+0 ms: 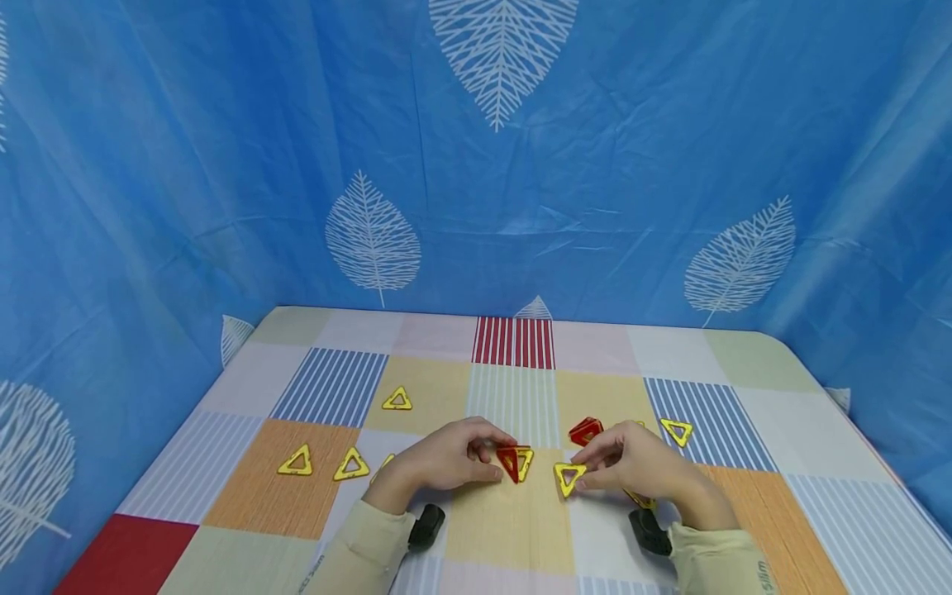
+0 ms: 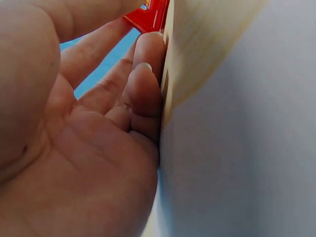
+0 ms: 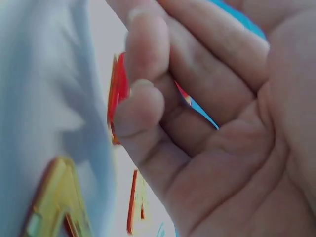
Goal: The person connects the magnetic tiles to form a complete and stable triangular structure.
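**Blue leaf-print curtain (image 1: 602, 165) behind, patchwork tablecloth (image 1: 513, 529) below, close work between**

Pinched between thumb and fingertips of the left hand (image 1: 455, 454): a red triangle (image 1: 509, 463), one corner toward the person, gripped from its outer side, perhaps to leave the inner side bare. Just beside and partly behind: an adjoining yellow triangle (image 1: 525, 464), impossible to tell whether touching or also gripped. Set low along the cloth in the left wrist view: the edge of that hand, probably for steadiness.

Pinched by its right side in the right hand (image 1: 641, 464): a second yellow triangle (image 1: 568, 478), near the left hand's pieces but apart from them, likely taken this way to keep fingers out of the gap.

Bunched just beyond the right hand: a red cluster (image 1: 585, 430), perhaps placed there for easy reach. Farther right, lying alone: a yellow triangle (image 1: 677, 431). Partly covered below the right hand: more yellow (image 1: 640, 499). Spread flat at left, well apart, possibly for easy picking: scattered yellow triangles (image 1: 296, 460).
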A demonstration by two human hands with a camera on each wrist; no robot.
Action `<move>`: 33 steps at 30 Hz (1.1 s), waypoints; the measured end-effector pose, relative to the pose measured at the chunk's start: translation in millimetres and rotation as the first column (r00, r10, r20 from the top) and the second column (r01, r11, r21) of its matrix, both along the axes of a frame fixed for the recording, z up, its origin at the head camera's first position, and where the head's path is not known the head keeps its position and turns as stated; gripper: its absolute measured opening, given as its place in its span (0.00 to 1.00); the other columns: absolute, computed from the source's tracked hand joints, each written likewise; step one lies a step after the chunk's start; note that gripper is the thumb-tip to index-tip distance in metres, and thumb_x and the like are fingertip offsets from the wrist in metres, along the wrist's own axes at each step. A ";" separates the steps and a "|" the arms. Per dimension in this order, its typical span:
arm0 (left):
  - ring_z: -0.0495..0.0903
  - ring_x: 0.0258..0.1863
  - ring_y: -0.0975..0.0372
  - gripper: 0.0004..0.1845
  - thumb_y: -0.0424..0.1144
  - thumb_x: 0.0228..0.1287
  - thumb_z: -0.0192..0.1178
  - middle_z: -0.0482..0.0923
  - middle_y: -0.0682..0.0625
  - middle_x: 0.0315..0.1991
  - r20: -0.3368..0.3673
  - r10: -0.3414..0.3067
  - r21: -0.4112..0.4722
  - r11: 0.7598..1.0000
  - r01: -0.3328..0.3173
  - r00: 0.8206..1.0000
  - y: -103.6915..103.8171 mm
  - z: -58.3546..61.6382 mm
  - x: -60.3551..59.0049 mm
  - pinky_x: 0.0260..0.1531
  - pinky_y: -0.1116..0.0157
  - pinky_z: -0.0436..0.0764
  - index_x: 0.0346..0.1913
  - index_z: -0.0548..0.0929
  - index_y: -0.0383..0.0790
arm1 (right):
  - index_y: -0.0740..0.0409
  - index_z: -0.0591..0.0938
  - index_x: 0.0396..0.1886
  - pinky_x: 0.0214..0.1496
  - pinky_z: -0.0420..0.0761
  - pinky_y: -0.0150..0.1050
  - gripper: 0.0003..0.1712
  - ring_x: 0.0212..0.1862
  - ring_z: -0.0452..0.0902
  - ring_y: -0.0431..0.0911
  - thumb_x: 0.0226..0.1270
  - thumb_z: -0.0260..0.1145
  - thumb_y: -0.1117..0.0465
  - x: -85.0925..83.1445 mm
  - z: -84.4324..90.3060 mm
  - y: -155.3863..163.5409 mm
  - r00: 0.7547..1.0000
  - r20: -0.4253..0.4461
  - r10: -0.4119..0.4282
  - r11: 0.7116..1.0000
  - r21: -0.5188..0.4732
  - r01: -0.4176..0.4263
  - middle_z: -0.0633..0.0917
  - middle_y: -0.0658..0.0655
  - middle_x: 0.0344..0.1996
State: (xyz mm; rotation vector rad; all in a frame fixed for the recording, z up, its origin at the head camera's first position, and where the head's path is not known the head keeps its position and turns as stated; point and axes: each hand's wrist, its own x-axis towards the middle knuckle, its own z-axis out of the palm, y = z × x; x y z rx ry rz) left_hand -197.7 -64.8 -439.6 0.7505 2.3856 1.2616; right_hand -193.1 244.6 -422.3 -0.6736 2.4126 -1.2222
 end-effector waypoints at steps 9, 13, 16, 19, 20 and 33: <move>0.74 0.38 0.65 0.16 0.38 0.68 0.67 0.78 0.59 0.44 -0.023 0.012 -0.033 0.999 -0.013 1.000 1.6 -0.5 -1.4 0.38 0.65 0.74 0.57 0.87 0.48 | 0.57 0.91 0.40 0.29 0.77 0.34 0.12 0.29 0.78 0.42 0.56 0.80 0.59 -1.2 0.1 -16.4 0.998 -0.025 -0.059 0.998 0.008 0.059 0.86 0.49 0.28; 0.74 0.38 0.65 0.15 0.39 0.68 0.67 0.79 0.60 0.44 -0.030 0.009 -0.042 0.999 -0.010 1.000 2.0 -1.3 -2.3 0.39 0.65 0.74 0.56 0.88 0.48 | 0.59 0.91 0.39 0.28 0.77 0.34 0.12 0.28 0.78 0.41 0.55 0.80 0.61 -1.5 -0.3 -25.6 0.998 -0.033 -0.053 0.999 -0.016 0.052 0.86 0.49 0.27; 0.74 0.38 0.66 0.15 0.38 0.68 0.66 0.80 0.61 0.42 -0.034 -0.003 -0.043 0.999 0.001 0.999 2.2 -2.1 -2.7 0.38 0.65 0.74 0.56 0.88 0.49 | 0.60 0.91 0.38 0.28 0.78 0.34 0.11 0.27 0.78 0.41 0.54 0.80 0.63 -1.6 -2.2 -32.0 0.997 -0.049 -0.057 0.998 -0.015 0.056 0.85 0.49 0.27; 0.75 0.37 0.67 0.15 0.38 0.68 0.67 0.80 0.62 0.40 -0.046 -0.018 -0.042 0.999 0.016 0.999 2.7 -2.9 -2.9 0.37 0.66 0.74 0.56 0.88 0.50 | 0.61 0.91 0.37 0.28 0.78 0.34 0.10 0.28 0.79 0.41 0.53 0.80 0.65 -1.2 -4.5 -36.5 0.996 -0.060 -0.067 0.998 -0.012 0.067 0.84 0.49 0.26; 0.75 0.37 0.68 0.15 0.38 0.68 0.67 0.80 0.62 0.40 -0.050 -0.024 -0.038 0.999 0.022 0.998 2.8 -3.3 -2.8 0.38 0.66 0.74 0.56 0.88 0.50 | 0.61 0.91 0.37 0.29 0.79 0.34 0.10 0.28 0.79 0.42 0.53 0.80 0.65 -0.9 -5.0 -37.5 0.996 -0.063 -0.069 0.998 -0.013 0.068 0.84 0.49 0.27; 0.76 0.38 0.69 0.13 0.35 0.67 0.67 0.82 0.60 0.40 -0.070 -0.039 -0.035 0.999 0.037 0.997 2.8 -3.9 -2.5 0.39 0.67 0.75 0.53 0.90 0.46 | 0.58 0.90 0.39 0.34 0.81 0.34 0.11 0.31 0.81 0.41 0.55 0.79 0.64 -0.7 -7.1 -48.7 0.994 -0.107 -0.034 0.998 -0.058 0.028 0.86 0.46 0.28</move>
